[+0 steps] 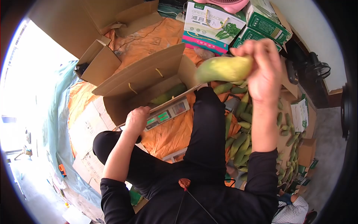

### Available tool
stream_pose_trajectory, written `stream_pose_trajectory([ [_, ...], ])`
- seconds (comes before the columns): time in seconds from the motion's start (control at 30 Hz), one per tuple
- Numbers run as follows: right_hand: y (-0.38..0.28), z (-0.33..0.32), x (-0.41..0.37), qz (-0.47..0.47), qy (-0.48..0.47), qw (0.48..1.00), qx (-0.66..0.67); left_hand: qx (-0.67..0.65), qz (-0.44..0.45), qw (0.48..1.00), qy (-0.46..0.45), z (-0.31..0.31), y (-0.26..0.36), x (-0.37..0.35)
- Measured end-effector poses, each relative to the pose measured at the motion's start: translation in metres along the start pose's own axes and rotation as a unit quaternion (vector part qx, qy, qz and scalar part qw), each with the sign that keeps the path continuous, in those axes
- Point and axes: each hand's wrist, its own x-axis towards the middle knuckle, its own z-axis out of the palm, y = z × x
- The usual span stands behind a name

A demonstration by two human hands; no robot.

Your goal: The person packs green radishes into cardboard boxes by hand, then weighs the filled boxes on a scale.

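Observation:
My right hand (263, 67) is raised at the upper right, its fingers wrapped round one end of a green radish (223, 69). The radish is slightly blurred and stretches left toward the open cardboard box (130, 80). At the box's near rim, my left hand (137, 118) grips the edge with curled fingers. Inside the box lies a green radish (169, 93), partly hidden by the near wall. Under the box a digital scale (164, 116) shows lit green displays.
A heap of green radishes (242, 145) lies to my right. Printed gift boxes (209, 22) stand at the back, near a pink basin (229, 4). Another open carton (99, 61) sits at the back left on the orange sheet (149, 37). A person's striped sleeve (292, 211) shows at the lower right.

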Motion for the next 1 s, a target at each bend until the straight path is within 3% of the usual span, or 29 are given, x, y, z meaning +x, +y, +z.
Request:
stream_pose_trajectory([
  [0.27, 0.15, 0.104, -0.013, 0.172, -0.194, 0.961, -0.095, 0.021, 0.008, 0.999, -0.024, 0.001, 0.002, 0.001],
  [0.33, 0.194, 0.12, -0.027, 0.137, -0.256, 0.927, -0.239, 0.01, 0.017, 1.0, -0.02, 0.0, 0.001, 0.0],
  [0.4, 0.233, 0.139, -0.043, 0.199, -0.32, 0.886, -0.272, 0.018, -0.006, 0.999, -0.034, -0.001, 0.001, 0.003],
  [0.43, 0.25, 0.148, -0.053, 0.101, -0.365, 0.853, -0.359, 0.048, -0.023, 0.997, -0.062, 0.002, -0.002, 0.003],
  [0.5, 0.272, 0.167, -0.06, 0.148, -0.418, 0.837, -0.32, 0.161, -0.007, 0.98, -0.117, 0.014, -0.014, 0.009],
  [0.57, 0.281, 0.176, -0.063, 0.124, -0.384, 0.847, -0.346, 0.19, 0.031, 0.975, -0.11, 0.021, -0.023, 0.01],
  [0.6, 0.288, 0.173, -0.061, 0.073, -0.377, 0.825, -0.414, 0.154, 0.04, 0.983, -0.093, 0.013, -0.017, 0.009],
  [0.63, 0.29, 0.167, -0.057, 0.08, -0.362, 0.827, -0.423, 0.074, 0.018, 0.995, -0.064, 0.012, -0.016, 0.009],
  [0.7, 0.292, 0.158, -0.05, 0.119, -0.368, 0.702, -0.598, -0.011, 0.004, 1.0, -0.011, 0.004, -0.008, 0.005],
  [0.73, 0.266, 0.147, -0.045, 0.154, -0.371, 0.675, -0.619, -0.017, 0.003, 1.0, 0.001, 0.003, -0.006, 0.006],
  [0.83, 0.263, 0.124, -0.045, 0.204, -0.316, 0.655, -0.655, -0.024, 0.008, 1.0, 0.008, -0.004, 0.002, 0.007],
  [0.9, 0.252, 0.112, -0.045, 0.179, -0.311, 0.661, -0.659, -0.031, 0.015, 0.999, 0.005, -0.002, 0.002, 0.006],
  [1.0, 0.212, 0.096, -0.035, 0.19, -0.307, 0.79, -0.496, -0.039, 0.001, 0.999, -0.005, -0.004, 0.004, 0.008],
])
